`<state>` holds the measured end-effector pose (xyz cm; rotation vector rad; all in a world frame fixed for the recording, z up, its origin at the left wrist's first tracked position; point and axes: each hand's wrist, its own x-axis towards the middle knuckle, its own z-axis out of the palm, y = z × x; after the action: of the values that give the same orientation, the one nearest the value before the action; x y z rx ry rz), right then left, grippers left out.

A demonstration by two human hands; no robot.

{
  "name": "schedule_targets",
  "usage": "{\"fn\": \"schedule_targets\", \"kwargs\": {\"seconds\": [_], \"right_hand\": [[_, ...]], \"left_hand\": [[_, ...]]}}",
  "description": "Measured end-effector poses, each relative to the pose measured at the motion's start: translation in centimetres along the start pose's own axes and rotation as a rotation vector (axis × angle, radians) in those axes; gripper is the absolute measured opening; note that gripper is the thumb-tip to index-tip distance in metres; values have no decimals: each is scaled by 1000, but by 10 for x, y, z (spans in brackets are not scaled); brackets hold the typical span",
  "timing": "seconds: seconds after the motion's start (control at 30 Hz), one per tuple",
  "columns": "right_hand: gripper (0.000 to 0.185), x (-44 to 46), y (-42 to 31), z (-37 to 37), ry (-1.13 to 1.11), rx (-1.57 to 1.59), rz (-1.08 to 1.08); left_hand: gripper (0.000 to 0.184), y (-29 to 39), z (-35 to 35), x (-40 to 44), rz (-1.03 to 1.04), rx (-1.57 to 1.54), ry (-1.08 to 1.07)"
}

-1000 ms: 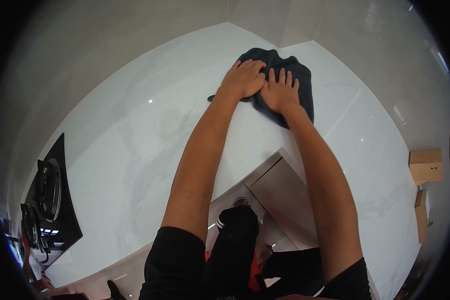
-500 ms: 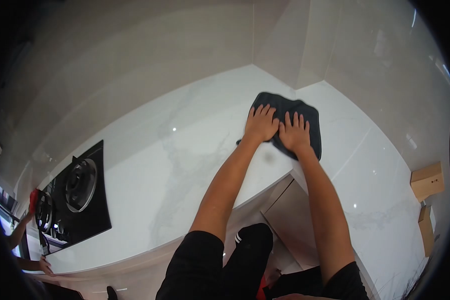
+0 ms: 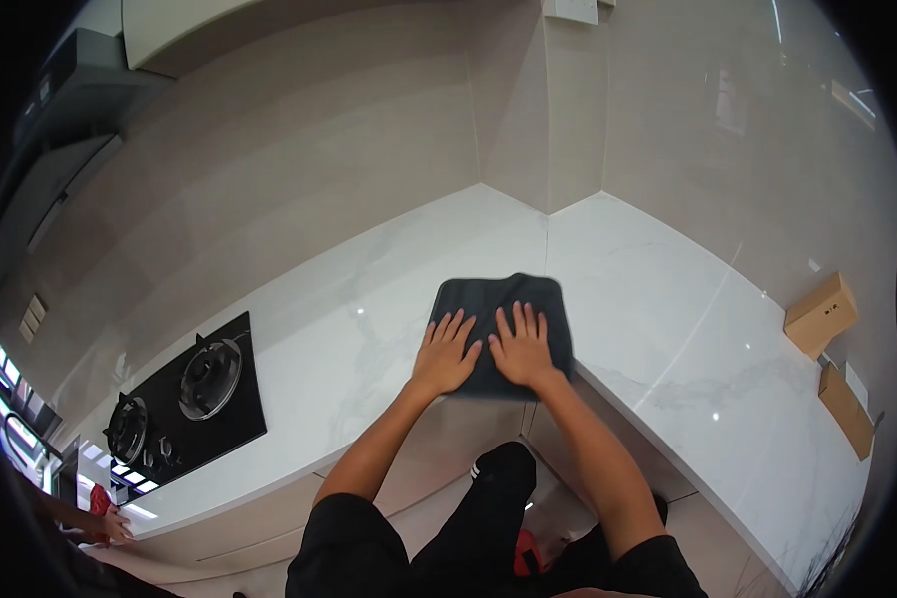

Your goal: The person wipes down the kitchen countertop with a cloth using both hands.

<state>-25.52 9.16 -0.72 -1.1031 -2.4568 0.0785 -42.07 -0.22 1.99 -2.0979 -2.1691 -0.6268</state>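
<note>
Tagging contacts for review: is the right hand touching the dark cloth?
Touching: the head view shows the right hand palm down, fingers spread flat on the dark cloth.

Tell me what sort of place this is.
Most likely a kitchen: a black two-burner hob is set into the pale countertop, and what looks like a range hood hangs above.

The cloth at the centre of the frame looks matt and soft. Around it, the countertop is smooth and polished, veined like stone, with bright glints. The hob, lower left, resembles glossy glass; the wall above has a satin sheen; the boxes, right, look like matt cardboard.
</note>
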Motion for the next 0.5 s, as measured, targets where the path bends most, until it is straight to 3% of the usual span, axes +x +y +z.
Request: {"fn": "schedule_targets", "kwargs": {"seconds": [0.13, 0.5], "right_hand": [[68, -1, -12, -4, -31, 47, -13], [72, 73, -20, -7, -202, -12, 115]], "left_hand": [[65, -15, -19, -13, -6, -63, -105], [64, -57, -20, 42, -62, -31, -96]]}}
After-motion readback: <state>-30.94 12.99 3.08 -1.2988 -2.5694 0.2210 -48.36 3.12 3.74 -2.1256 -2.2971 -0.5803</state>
